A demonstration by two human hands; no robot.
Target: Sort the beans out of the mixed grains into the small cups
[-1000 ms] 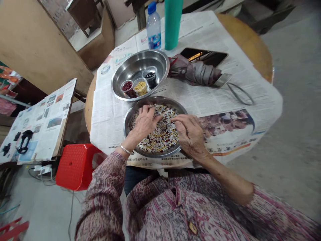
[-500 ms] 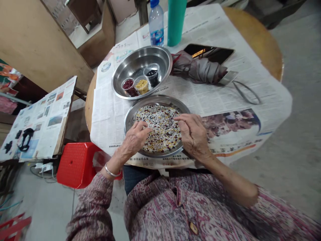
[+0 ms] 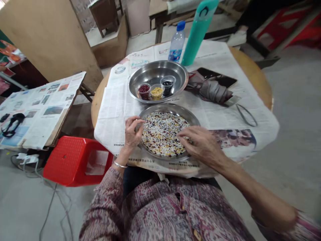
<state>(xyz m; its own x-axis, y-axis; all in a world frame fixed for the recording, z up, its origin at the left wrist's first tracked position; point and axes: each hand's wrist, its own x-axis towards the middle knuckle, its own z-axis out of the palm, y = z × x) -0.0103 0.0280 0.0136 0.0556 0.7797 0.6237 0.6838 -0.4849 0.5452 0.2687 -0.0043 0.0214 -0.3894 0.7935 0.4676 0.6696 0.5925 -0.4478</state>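
A round wooden table (image 3: 99, 98) covered in white newspaper carries 2 round, shiny steel basins: the nearer basin (image 3: 186, 112) by the near edge, the farther basin (image 3: 146, 73) just beyond it, toward the far edge. The right hand (image 3: 200, 144) is over the nearer basin's right rim, slightly blurred, fingers loosely bent; the left hand (image 3: 132, 131) is at its left rim, half open, thumb and forefinger apart. Whether they hold anything, I cannot tell. 3 clear plastic cups (image 3: 156, 97) sit in the farther basin. Mixed white, yellow, dark red and black grains (image 3: 163, 134) spread across the nearer basin's bottom.
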